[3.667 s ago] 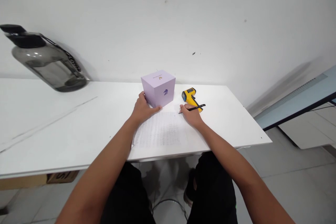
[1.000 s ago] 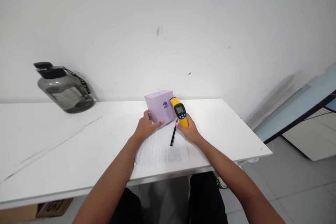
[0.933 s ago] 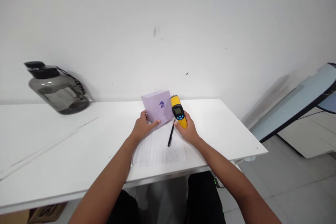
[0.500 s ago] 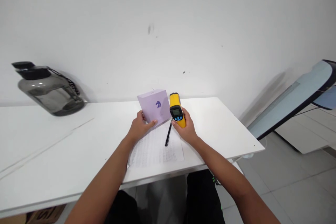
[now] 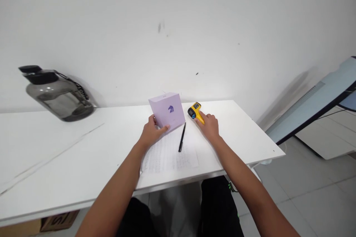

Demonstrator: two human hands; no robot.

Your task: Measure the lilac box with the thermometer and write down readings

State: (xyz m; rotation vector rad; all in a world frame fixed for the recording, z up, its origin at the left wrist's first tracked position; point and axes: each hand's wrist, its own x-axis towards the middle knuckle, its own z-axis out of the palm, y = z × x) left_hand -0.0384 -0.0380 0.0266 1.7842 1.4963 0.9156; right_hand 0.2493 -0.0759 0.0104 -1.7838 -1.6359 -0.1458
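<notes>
My left hand (image 5: 152, 132) grips a light purple box (image 5: 167, 113) at its lower left corner, the thumb across the front face. A dark blue horse-head mark shows on that face, and the box is tilted. On the right, my right hand (image 5: 209, 126) is wrapped round the handle of a yellow and black infrared thermometer (image 5: 197, 112), which is turned on its side close to the tabletop. Between the hands lies a black pen (image 5: 182, 137) on printed sheets of paper (image 5: 170, 157).
A grey see-through water bottle (image 5: 59, 98) with a black lid stands at the left by the wall. The white table (image 5: 250, 137) ends at the right, where a pale blue panel with a black edge (image 5: 314, 100) leans. Beneath the table is a cardboard box (image 5: 59, 221).
My right hand has moved right, away from the purple box, and turned the thermometer from upright onto its side, lower to the table. The left hand keeps the box in about the same place.
</notes>
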